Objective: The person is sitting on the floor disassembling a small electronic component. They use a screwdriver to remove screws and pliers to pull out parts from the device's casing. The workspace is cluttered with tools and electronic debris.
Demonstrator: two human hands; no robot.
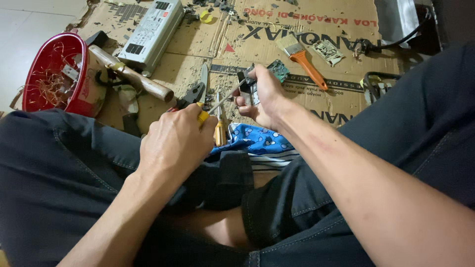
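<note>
Both grips closed: screwdriver [225,99], part [249,86]

Two screwdrivers [219,129], one paintbrush [303,58], one hammer [131,74], one red bowl [54,74], one grey power supply box [151,32], one pair of pliers [193,94].

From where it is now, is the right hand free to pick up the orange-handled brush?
Probably not right away: the right hand is closed on a small electronic part. The orange-handled brush lies uncovered on the cardboard just beyond it, with nothing between them.
</note>
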